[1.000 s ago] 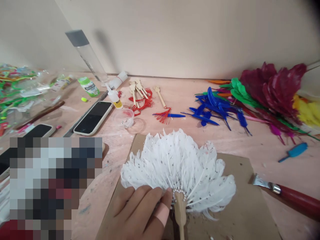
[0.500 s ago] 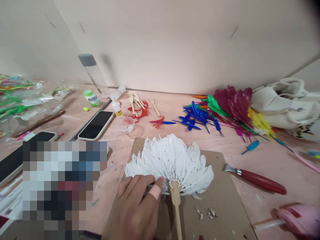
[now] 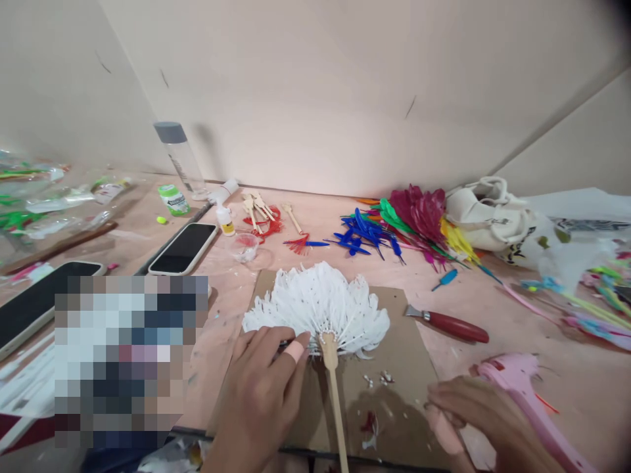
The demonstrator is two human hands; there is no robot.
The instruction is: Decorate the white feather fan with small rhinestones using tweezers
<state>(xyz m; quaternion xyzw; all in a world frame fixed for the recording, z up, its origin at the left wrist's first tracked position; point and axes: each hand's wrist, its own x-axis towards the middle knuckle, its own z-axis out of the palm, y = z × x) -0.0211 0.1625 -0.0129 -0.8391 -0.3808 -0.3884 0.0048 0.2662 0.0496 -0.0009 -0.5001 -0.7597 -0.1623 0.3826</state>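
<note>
Your left hand [image 3: 266,387] comes up from the bottom edge with its back turned to the camera, wrist low and fingers bent over, reaching forward and slightly right onto the lower left edge of the white feather fan [image 3: 320,299]. The fingers lie close together with little spread, and a pale band [image 3: 296,350] wraps one of them near the tip; the tips meet the feathers just left of the handle [image 3: 333,387]. You have them bearing on the fan, though whether they pinch it or only press it down cannot be told, since your own knuckles cover the contact. Your right hand [image 3: 486,410] enters from the lower right, its fingers pointing left and held narrow, with another pale band [image 3: 446,428] on the digit at its near side. It is over the right edge of the cardboard [image 3: 401,341], just beside the pink glue gun [image 3: 515,370]; you cannot tell from this angle if anything sits in its grasp. The fan lies on the cardboard between your hands, feathers spread away from you and handle running toward you, with small beads [image 3: 326,328] where the two join. Right of the feathers, the red-handled knife [image 3: 456,326] rests with its blade end at the cardboard's edge and its handle on the tabletop [image 3: 497,292].
</note>
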